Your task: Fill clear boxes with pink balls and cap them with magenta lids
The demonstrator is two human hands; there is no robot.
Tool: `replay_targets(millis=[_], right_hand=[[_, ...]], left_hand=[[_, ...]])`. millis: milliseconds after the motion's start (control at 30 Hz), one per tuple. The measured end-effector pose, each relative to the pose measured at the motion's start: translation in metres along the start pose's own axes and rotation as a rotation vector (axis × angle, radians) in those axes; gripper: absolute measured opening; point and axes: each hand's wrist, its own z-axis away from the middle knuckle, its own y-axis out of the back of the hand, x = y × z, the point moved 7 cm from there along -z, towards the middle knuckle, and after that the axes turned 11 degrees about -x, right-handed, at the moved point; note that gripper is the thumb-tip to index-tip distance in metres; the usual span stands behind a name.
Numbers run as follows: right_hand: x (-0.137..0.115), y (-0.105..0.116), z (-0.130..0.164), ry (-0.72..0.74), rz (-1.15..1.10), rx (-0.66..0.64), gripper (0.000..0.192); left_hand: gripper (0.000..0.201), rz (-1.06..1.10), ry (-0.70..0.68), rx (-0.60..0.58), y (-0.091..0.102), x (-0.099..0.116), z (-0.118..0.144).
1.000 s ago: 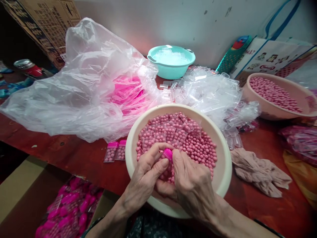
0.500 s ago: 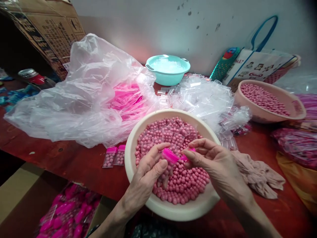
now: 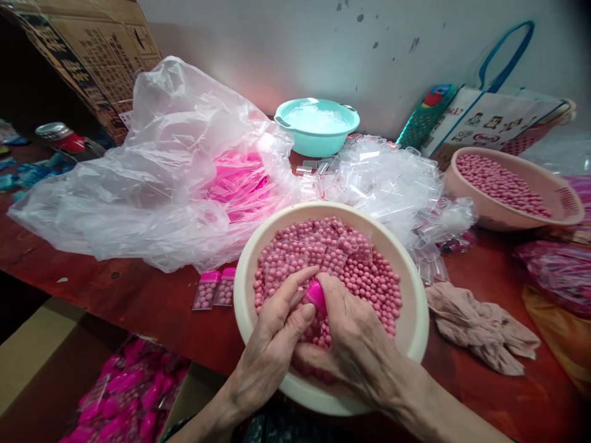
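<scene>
Head view shows my two hands close together over the cream bowl (image 3: 418, 320), which stands at the near edge of the counter (image 3: 138, 295). My left hand (image 3: 272, 332) is closed around a small clear case; its body is hidden by my fingers, so I cannot tell how full it is. My right hand (image 3: 353, 344) presses on the pink cap (image 3: 316, 294) at the top of this case, so both hands are clamped on the same piece.

Two filled cases (image 3: 215, 288) with pink caps lie on the counter just beside the left side of the bowl, and I judge these as finished. Below the near edge, a box of pink-capped cases (image 3: 124, 394) holds many more.

Much is left, I think. The cream bowl holds many pink beads (image 3: 369, 283), and some clear cases lie among them near its far side. A second bowl (image 3: 503, 209) at the right edge is also full of beads. A heap of empty clear cases (image 3: 392, 178) lies behind the cream bowl, and a teal basin (image 3: 318, 138) at the far edge holds more clear pieces.
</scene>
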Motion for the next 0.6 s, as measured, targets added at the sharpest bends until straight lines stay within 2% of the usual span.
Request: replay_targets(millis=[167,233,300,400,467,533,600], right_hand=[[-0.002,-0.010,-0.004,-0.019,0.100,-0.030,0.027],[-0.002,-0.014,-0.004,-0.012,0.091,-0.055,0.026],[-0.001,-0.016,-0.004,-0.015,0.025,-0.057,0.027],[0.005,-0.014,-0.003,-0.105,-0.125,0.042,0.054],[0.009,-0.012,-0.002,-0.173,-0.197,0.096,0.065],[0.007,-0.010,-0.002,-0.176,-0.200,0.099,0.055],[0.002,-0.006,-0.003,-0.127,-0.118,0.089,0.037]], left_hand=[[0.034,-0.248,-0.024,0.045,0.003,0.002,0.004],[0.035,-0.252,-0.026,0.057,0.003,0.002,0.003],[0.036,-0.122,-0.051,0.056,0.003,0.002,0.000],[0.041,0.167,-0.084,0.066,0.005,-0.001,-0.005],[0.040,0.258,-0.105,0.095,0.007,-0.003,-0.006],[0.035,0.282,-0.127,0.117,0.009,-0.004,-0.006],[0.032,0.305,-0.138,0.093,0.008,-0.004,-0.006]])
